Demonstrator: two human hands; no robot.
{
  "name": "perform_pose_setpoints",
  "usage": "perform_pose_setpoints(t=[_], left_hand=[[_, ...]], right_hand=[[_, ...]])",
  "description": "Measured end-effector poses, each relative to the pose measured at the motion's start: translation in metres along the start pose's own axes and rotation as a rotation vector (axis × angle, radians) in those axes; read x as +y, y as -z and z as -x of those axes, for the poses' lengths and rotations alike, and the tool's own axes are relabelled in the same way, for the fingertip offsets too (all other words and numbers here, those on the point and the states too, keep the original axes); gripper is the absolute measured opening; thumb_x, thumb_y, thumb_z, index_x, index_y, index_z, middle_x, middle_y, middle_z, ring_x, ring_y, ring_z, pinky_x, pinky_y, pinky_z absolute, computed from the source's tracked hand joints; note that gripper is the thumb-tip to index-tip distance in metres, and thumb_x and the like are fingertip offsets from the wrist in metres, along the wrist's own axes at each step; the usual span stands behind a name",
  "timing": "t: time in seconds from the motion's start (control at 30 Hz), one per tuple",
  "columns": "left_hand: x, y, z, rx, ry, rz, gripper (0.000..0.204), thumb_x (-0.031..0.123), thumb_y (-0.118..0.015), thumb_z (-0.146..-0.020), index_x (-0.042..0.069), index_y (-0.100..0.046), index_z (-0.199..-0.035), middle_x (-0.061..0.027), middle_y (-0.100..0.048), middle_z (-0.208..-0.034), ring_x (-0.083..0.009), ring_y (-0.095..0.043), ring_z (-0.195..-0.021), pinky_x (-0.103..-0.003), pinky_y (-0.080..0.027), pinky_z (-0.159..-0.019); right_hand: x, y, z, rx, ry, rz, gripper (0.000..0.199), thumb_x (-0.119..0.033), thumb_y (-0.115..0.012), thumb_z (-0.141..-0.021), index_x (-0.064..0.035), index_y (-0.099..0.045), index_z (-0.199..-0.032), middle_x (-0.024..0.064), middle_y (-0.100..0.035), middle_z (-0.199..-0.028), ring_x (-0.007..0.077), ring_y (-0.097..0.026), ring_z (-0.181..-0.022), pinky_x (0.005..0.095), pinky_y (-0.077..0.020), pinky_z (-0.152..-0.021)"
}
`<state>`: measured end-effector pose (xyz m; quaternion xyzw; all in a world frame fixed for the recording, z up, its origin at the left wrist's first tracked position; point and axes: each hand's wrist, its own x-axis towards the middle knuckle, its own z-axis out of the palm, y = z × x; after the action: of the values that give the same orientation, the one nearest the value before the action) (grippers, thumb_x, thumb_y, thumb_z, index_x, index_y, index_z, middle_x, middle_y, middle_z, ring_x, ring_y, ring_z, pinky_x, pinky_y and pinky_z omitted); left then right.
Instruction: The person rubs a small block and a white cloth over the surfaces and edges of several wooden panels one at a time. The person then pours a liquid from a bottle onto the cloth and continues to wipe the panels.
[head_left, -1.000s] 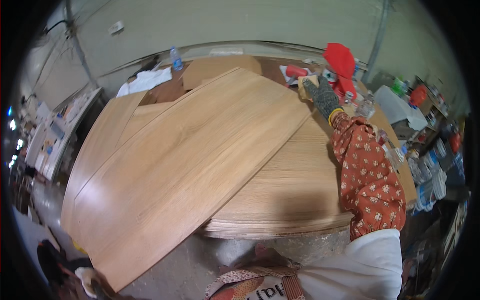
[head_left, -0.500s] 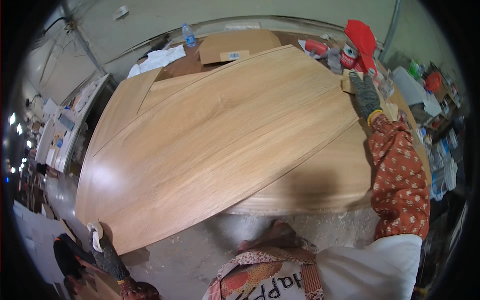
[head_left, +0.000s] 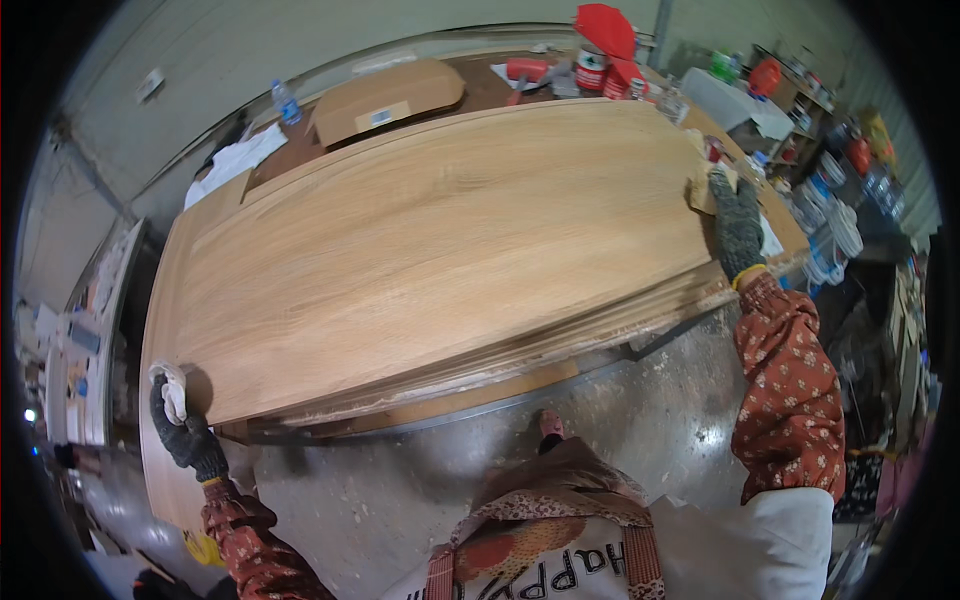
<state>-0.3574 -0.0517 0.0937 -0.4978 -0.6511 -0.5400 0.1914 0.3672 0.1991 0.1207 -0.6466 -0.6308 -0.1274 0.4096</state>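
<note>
A large light wood-grain panel [head_left: 430, 250] lies over a stack of similar panels [head_left: 470, 372], whose layered edges show along the near side. My left hand [head_left: 187, 437], in a dark grey knit glove, is closed at the panel's near left corner, with a crumpled white cloth [head_left: 173, 394] between the fingers and the board. At the right end my right hand [head_left: 739, 222], gloved alike with a yellow cuff, grips the panel's edge. A tan, sponge-like piece [head_left: 703, 192] sits by its fingers. Both hands' undersides are hidden.
Behind the panel are a cardboard box [head_left: 390, 98], a water bottle [head_left: 286, 103], a white cloth [head_left: 238, 163] and a red-lidded can with red plastic [head_left: 591, 68]. Cluttered shelves and bottles stand at right. A long white bench [head_left: 105, 330] runs at left.
The panel has turned from its slant and now lies more nearly in line with the stack. My left hand has moved up and away from me with its corner; the head view has shifted too.
</note>
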Motion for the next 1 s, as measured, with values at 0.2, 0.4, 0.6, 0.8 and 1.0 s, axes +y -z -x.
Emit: perform_pose_setpoints(t=[0.2,0.4,0.6,0.8,1.0], left_hand=[[0.088,-0.049,0.033,-0.112,-0.004,0.357,0.048,0.014,-0.052,-0.078,-0.005,-0.049,-0.122,-0.0179,-0.052,-0.125,-0.0282,-0.049,-0.117,-0.037,-0.036,-0.101],[0.235,-0.137,0.081,-0.261,-0.262,0.145,0.048,0.035,-0.054,-0.084,0.002,-0.055,-0.118,-0.0181,-0.048,-0.13,-0.0323,-0.045,-0.121,-0.042,-0.034,-0.102],[0.353,-0.223,0.129,-0.356,-0.625,0.013,0.049,0.045,-0.044,-0.088,0.011,-0.056,-0.121,-0.0162,-0.044,-0.135,-0.0334,-0.038,-0.127,-0.046,-0.029,-0.104],[0.46,-0.308,0.186,-0.392,-0.733,0.153,0.05,0.037,-0.049,-0.081,0.015,-0.053,-0.126,-0.0127,-0.043,-0.137,-0.0325,-0.036,-0.129,-0.047,-0.027,-0.105],[0.522,-0.337,0.207,-0.526,-0.785,0.468,0.052,0.026,-0.061,-0.07,0.015,-0.055,-0.12,-0.0169,-0.048,-0.131,-0.0342,-0.046,-0.12,-0.048,-0.035,-0.1]], right_hand=[[-0.059,0.009,0.001,0.095,-0.296,-0.341,0.051,-0.043,-0.06,-0.085,0.003,-0.054,-0.108,0.0199,-0.059,-0.103,0.0302,-0.056,-0.094,0.0378,-0.0418,-0.085],[-0.047,0.02,-0.002,0.069,-0.39,-0.601,0.051,-0.037,-0.062,-0.084,0.0053,-0.053,-0.111,0.0185,-0.059,-0.104,0.0263,-0.056,-0.095,0.0356,-0.0423,-0.086],[0.004,0.018,0.014,-0.02,0.164,-0.028,0.048,-0.021,-0.057,-0.087,0.0054,-0.046,-0.125,0.024,-0.052,-0.12,0.0358,-0.049,-0.113,0.0385,-0.0391,-0.096],[0.033,0.035,0.025,-0.05,0.343,-0.362,0.056,-0.007,-0.062,-0.074,-0.0003,-0.047,-0.127,0.0227,-0.05,-0.126,0.0341,-0.048,-0.118,0.0396,-0.0398,-0.099],[0.13,0.05,0.013,0.117,0.245,-0.188,0.046,-0.013,-0.063,-0.083,0.0009,-0.047,-0.125,0.02,-0.05,-0.124,0.0304,-0.051,-0.114,0.0361,-0.0436,-0.093]])
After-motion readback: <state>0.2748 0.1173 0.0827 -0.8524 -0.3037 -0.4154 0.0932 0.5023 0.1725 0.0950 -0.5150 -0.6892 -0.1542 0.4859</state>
